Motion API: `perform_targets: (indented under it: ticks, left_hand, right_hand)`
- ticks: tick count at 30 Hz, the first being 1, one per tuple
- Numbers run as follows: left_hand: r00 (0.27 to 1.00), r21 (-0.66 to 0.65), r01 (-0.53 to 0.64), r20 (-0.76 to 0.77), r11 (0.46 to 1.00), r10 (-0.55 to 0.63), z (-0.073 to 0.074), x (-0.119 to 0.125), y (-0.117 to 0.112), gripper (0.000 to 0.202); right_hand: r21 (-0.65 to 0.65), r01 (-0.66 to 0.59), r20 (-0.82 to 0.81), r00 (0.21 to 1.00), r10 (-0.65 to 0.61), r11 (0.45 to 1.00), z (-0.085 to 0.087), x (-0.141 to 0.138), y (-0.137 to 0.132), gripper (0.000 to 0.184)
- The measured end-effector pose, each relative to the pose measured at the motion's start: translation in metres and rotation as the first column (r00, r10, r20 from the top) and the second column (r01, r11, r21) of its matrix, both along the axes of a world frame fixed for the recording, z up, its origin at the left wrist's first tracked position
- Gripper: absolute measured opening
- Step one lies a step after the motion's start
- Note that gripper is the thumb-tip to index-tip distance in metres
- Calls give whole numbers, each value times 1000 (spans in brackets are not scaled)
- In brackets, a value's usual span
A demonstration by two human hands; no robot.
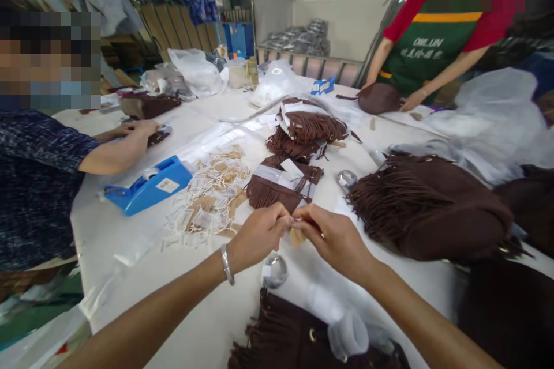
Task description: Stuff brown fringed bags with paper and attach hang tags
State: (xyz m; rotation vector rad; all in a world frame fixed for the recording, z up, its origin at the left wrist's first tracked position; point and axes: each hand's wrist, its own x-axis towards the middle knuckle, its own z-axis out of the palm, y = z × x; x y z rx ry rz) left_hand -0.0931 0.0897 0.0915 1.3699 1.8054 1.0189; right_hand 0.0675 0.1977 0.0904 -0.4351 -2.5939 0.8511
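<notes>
My left hand (258,233), with a silver bangle at the wrist, is closed in a pinch over the table. Its fingertips meet those of my right hand (336,237), which is pinched too. Between and just below the fingers hangs a small tan hang tag (297,236), blurred; its string is mostly hidden by the fingers. Left of my hands spreads a pile of tan tags with white strings (216,184). Just beyond them lies a flat brown fringed piece (281,181) with pale strips. A fringed brown bag (298,331) lies nearest me, with clear plastic wrap on it.
A blue tape dispenser (149,184) stands at left. Brown fringed bags (428,204) lie at right, more fringed pieces (303,127) are stacked ahead. Shiny round metal objects (276,271) sit on the white table (173,294). Co-workers handle items at left and far right.
</notes>
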Motion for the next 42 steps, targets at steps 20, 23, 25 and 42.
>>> perform_targets:
  ticks: [20,23,25,42]
  left_hand:
    - [825,-253,97,561,962,64,-49,-14,-25,43]
    - [791,-247,216,611,945,-21,-42,-8,-23,50]
    - [779,-259,272,625,927,-54,-40,-5,-20,46]
    - [924,-152,221,-284,963,-257,-69,25,-104,21]
  right_hand:
    - [-200,-86,16,996,91,976,-37,12,0,13]
    - [-184,-108,19,993,113,977,-35,10,-2,15]
    - [-168,-125,19,991,130,978,-34,9,-3,17]
    - [-450,-287,42,939,341,846,-61,2,-20,10]
